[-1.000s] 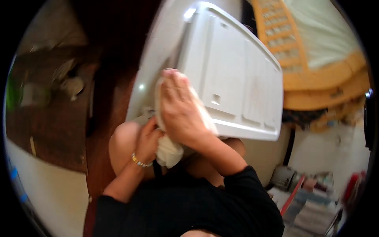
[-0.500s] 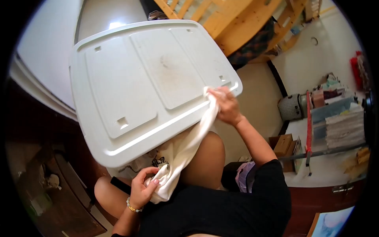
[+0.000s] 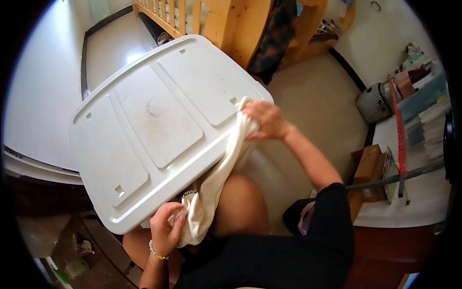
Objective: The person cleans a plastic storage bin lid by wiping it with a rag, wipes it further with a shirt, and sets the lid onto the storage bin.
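Note:
A white cloth garment (image 3: 211, 185) with some dark print stretches between my two hands, above my lap. My left hand (image 3: 166, 226), wearing a beaded bracelet, pinches its lower end. The upper end is gripped in my right hand (image 3: 265, 119), over the near right corner of a large white plastic lid (image 3: 159, 115). That lid lies in front of my knees, with moulded panels and a dark smudge near its middle. Whatever is under the lid is mostly hidden. The garment's exact kind cannot be made out.
Beyond the lid stands a wooden bed frame (image 3: 231, 29) with dark plaid fabric (image 3: 274, 41) hanging from it. To the right are a checkered basket (image 3: 374, 103), cardboard boxes (image 3: 369, 166) and a rail with a red strip (image 3: 398, 125). A wooden piece of furniture (image 3: 103, 255) is at lower left.
My view has shifted, so the lid appears lower and further left. Both hands still hold the garment; it now hangs bunched and more steeply between them.

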`<state>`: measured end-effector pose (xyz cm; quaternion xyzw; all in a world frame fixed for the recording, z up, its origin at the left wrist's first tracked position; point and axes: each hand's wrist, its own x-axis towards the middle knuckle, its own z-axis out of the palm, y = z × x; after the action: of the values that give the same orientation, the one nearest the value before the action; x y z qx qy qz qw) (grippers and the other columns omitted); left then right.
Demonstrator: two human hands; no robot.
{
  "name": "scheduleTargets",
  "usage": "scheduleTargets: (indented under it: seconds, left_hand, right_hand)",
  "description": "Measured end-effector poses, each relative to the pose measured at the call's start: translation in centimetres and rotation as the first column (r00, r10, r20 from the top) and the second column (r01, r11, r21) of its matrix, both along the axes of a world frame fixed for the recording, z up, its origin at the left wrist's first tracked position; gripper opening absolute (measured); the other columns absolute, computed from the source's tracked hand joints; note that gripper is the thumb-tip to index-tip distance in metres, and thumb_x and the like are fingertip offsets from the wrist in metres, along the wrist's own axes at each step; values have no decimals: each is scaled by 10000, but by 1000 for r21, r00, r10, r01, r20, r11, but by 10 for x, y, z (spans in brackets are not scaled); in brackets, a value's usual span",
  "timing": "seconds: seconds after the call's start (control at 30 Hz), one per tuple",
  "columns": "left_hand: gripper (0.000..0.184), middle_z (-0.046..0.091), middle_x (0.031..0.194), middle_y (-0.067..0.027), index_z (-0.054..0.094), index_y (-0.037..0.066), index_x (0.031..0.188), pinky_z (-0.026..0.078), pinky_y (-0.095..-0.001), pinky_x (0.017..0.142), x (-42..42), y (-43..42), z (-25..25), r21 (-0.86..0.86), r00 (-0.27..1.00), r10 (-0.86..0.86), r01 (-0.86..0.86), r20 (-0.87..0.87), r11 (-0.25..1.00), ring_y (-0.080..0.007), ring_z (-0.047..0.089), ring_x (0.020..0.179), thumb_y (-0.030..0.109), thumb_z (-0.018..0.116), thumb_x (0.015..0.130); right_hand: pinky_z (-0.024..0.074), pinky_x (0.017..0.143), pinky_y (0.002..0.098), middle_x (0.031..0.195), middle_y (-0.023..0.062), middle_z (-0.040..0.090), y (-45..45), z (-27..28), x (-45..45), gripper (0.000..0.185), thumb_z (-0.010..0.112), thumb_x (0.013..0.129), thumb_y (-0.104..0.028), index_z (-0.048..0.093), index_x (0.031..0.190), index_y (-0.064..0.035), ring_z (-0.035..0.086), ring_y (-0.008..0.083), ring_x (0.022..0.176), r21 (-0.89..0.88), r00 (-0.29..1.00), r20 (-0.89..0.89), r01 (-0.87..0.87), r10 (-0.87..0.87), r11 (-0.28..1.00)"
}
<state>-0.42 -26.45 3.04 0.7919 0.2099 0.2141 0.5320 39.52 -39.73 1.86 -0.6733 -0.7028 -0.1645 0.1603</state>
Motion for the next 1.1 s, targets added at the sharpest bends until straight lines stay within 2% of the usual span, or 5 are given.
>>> scheduleTargets:
  seconds: [0.33, 0.47, 0.73, 0.83, 1.1]
  left_hand:
    - [600, 518, 1268, -154, 472, 48, 1290, 541, -354, 666, 56, -7, 7, 679, 961, 148, 52, -233, 732, -313, 626, 954, 79, 675, 727]
    - [630, 555, 1162, -105, 481, 46, 1284, 521, -347, 590, 57, -3, 17, 713, 866, 231, 185, -444, 677, -272, 647, 801, 97, 698, 694]
    - [534, 563, 1065, -103, 547, 29, 1203, 513, -353, 575, 54, 0, 7, 761, 909, 235, 124, -344, 636, -264, 635, 725, 70, 672, 686]
    - [520, 565, 1057, -108, 550, 26, 1197, 515, -354, 573, 57, 4, 7, 755, 912, 224, 126, -343, 643, -265, 635, 727, 70, 663, 692]
    - [466, 576, 1033, -93, 573, 27, 1167, 516, -357, 566, 54, 4, 6, 745, 919, 231, 92, -318, 661, -264, 635, 710, 74, 652, 710]
  right_hand:
    - [400, 927, 430, 1106, 125, 562, 10, -42, -71, 569, 707, 674, -352, 559, 1121, -32, 523, 302, 1050, 249, 1000, -3, -22, 23, 968]
    - [394, 929, 441, 1075, 134, 567, 24, -33, -101, 522, 681, 702, -370, 574, 1082, -29, 530, 274, 1029, 291, 988, -33, -132, 148, 948]
    - [316, 1041, 439, 1174, 69, 582, -1, -19, 4, 392, 614, 822, -348, 643, 1102, -76, 481, 272, 1129, 183, 905, 9, 416, -425, 891]
    - [319, 1043, 415, 1183, 55, 573, 11, -27, -23, 381, 633, 803, -312, 643, 1114, -93, 465, 262, 1152, 137, 973, -149, 197, -176, 971]
    - [407, 873, 384, 1028, 29, 577, 34, -3, -9, 253, 660, 758, -195, 638, 979, -73, 502, 253, 953, 40, 958, -234, 181, -167, 983]
